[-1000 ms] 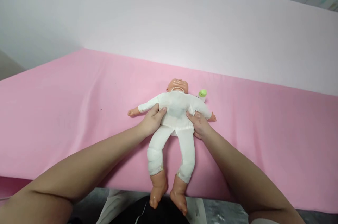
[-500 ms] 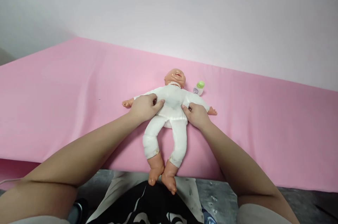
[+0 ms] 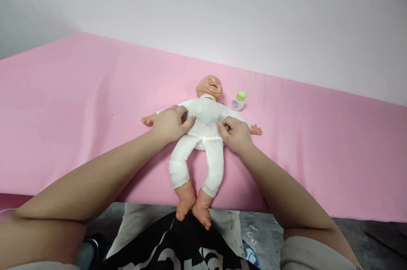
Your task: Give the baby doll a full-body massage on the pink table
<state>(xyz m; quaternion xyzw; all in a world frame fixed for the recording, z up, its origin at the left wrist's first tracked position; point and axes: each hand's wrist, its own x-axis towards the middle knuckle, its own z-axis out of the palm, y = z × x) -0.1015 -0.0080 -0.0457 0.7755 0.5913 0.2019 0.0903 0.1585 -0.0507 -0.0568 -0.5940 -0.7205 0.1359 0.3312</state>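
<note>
A baby doll (image 3: pixel 203 134) in a white bodysuit lies on its back on the pink cloth (image 3: pixel 63 104), arms spread, bare feet hanging past the near edge. My left hand (image 3: pixel 170 123) grips the left side of its torso, thumb across the chest. On the doll's right side my right hand (image 3: pixel 234 135) pinches the white fabric at the waist. A small white bottle with a green cap (image 3: pixel 238 101) stands just right of the doll's head, touched by neither hand.
The pink cloth runs wide to both sides and meets a pale wall (image 3: pixel 222 15) behind. Its near edge drops to a grey floor (image 3: pixel 263 232). My lap in black printed clothing (image 3: pixel 178 249) lies below the doll's feet.
The doll has shifted slightly up and left in view as my head tilted down. Both hands stayed on the torso, and my right fingers curled tighter into the fabric.
</note>
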